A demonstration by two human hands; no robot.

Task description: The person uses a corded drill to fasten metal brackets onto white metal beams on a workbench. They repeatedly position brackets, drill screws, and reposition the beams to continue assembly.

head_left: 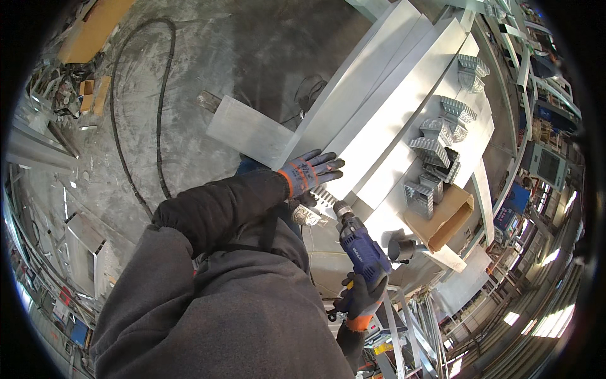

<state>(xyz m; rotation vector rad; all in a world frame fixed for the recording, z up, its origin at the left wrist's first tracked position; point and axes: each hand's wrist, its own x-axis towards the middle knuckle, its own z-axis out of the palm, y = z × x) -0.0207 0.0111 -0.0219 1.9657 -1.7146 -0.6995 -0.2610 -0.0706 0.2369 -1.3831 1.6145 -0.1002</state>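
Note:
My left hand, in a grey glove with an orange cuff, lies with outstretched fingers on the end of a long pale metal beam. Just below it, an ornate cast metal bracket with a ribbed top sits against the beam's end. My right hand, gloved in dark grey, is wrapped round the handle of a blue power drill. The drill's chuck points up toward the bracket's ribbed edge. Whether its tip touches the bracket, I cannot tell.
Several similar brackets stand on the beams to the right, beside an open cardboard box. A shorter metal piece juts out left. A black hose loops across the concrete floor. Metal frames line the right side.

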